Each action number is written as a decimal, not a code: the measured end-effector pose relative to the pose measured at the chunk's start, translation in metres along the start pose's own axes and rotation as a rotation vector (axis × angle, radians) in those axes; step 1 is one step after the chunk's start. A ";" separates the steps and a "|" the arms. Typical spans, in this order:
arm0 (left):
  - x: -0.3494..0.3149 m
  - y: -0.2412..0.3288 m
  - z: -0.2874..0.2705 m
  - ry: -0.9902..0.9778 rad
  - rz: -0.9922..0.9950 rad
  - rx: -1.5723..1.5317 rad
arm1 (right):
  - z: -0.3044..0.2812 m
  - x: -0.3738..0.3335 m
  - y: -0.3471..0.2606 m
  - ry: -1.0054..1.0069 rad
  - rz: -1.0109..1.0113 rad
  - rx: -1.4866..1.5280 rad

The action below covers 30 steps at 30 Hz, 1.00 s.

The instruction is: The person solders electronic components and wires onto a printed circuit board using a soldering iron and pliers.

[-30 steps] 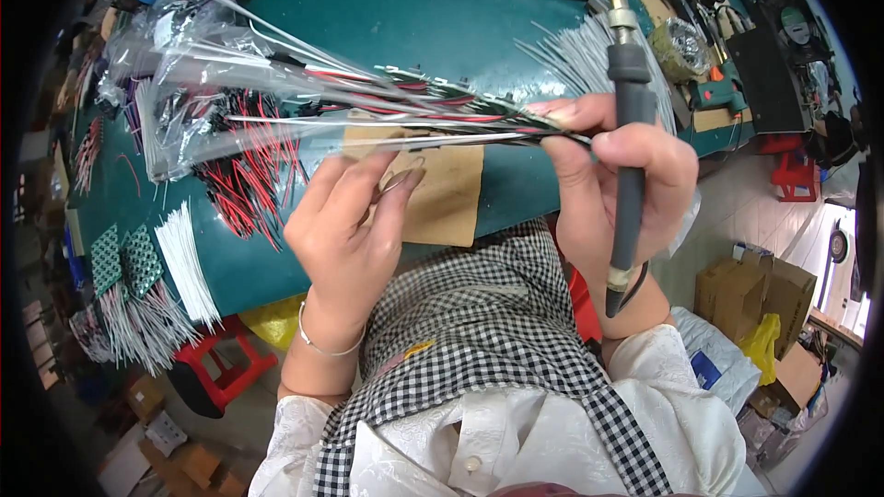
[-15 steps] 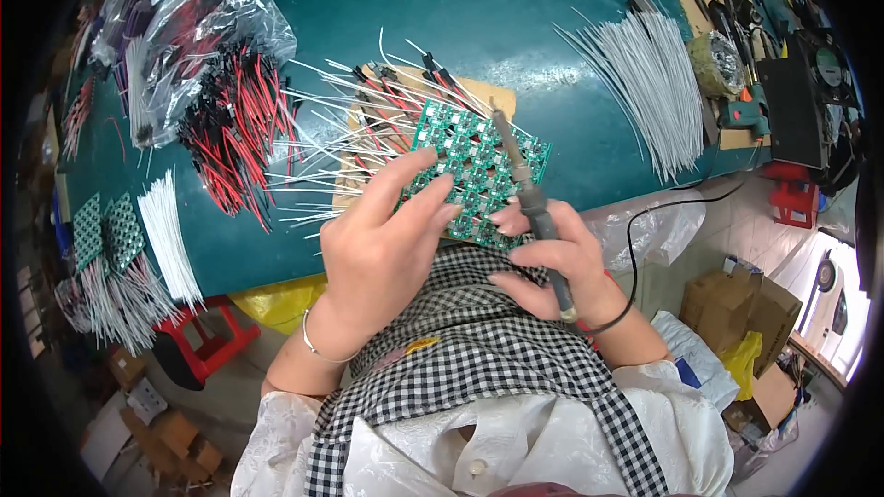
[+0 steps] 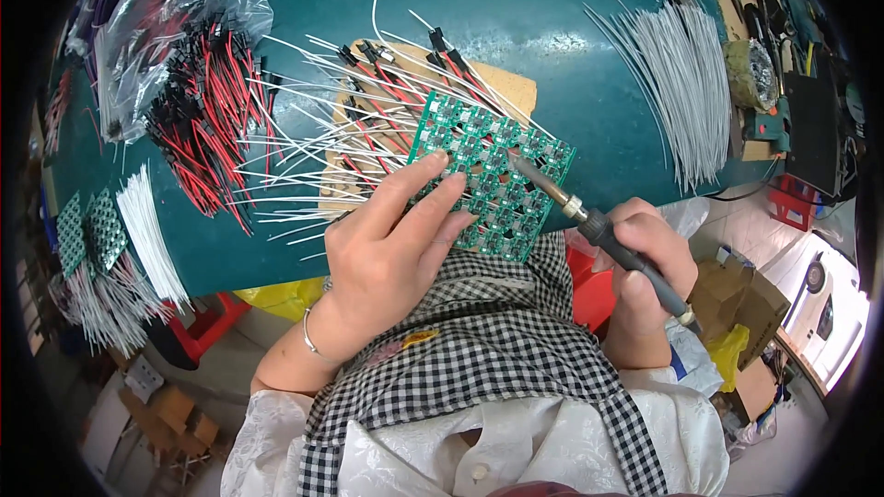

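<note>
A green panel of small circuit boards [image 3: 497,179] lies tilted on a tan board [image 3: 502,83] at the table's near edge. My left hand [image 3: 391,221] grips the panel at its left side, with bent fingertips pressed onto its face. Whether a wire is pinched under them is hard to see. In my closed right hand [image 3: 649,267] is a soldering iron [image 3: 599,230], its tip over the middle of the panel. White wires and red-and-black leads with black connectors [image 3: 447,51] stick out from behind the panel to the left and far side.
Red-and-black connector leads [image 3: 207,120] lie at the left by a clear plastic bag [image 3: 184,9]. White wires [image 3: 152,230] and wired green panels [image 3: 106,230] are further left. A grey wire bundle [image 3: 677,92] lies right, beside a foil-lined container [image 3: 753,74].
My right hand has moved right and turned the soldering iron, so its tip now points up-left onto the panel. My left hand remains on the panel. The view has shifted slightly.
</note>
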<state>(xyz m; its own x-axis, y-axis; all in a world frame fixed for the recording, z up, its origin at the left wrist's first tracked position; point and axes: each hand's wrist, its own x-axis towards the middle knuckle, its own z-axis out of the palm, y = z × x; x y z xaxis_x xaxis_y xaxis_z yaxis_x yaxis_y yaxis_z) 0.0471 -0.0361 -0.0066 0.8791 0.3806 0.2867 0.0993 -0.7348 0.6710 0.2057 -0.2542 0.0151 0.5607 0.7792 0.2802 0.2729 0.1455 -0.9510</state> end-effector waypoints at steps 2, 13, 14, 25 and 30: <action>0.000 -0.001 0.001 0.002 0.003 -0.004 | 0.014 -0.005 -0.007 0.205 0.232 0.165; 0.000 0.000 0.002 0.023 0.002 -0.022 | -0.006 0.016 -0.005 0.182 0.099 0.077; 0.000 -0.001 0.002 0.024 0.011 -0.013 | -0.008 0.020 -0.005 0.183 0.094 0.109; 0.001 0.000 0.002 0.019 0.007 -0.025 | -0.013 0.027 -0.001 0.155 0.080 0.156; 0.002 -0.001 0.003 0.027 0.008 -0.036 | -0.012 0.025 0.006 0.099 0.057 0.054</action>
<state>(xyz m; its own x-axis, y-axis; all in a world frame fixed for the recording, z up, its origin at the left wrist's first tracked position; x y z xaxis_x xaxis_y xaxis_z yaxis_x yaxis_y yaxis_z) 0.0499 -0.0365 -0.0089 0.8668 0.3905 0.3102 0.0754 -0.7175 0.6925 0.2306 -0.2407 0.0181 0.6495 0.7232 0.2346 0.1974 0.1376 -0.9706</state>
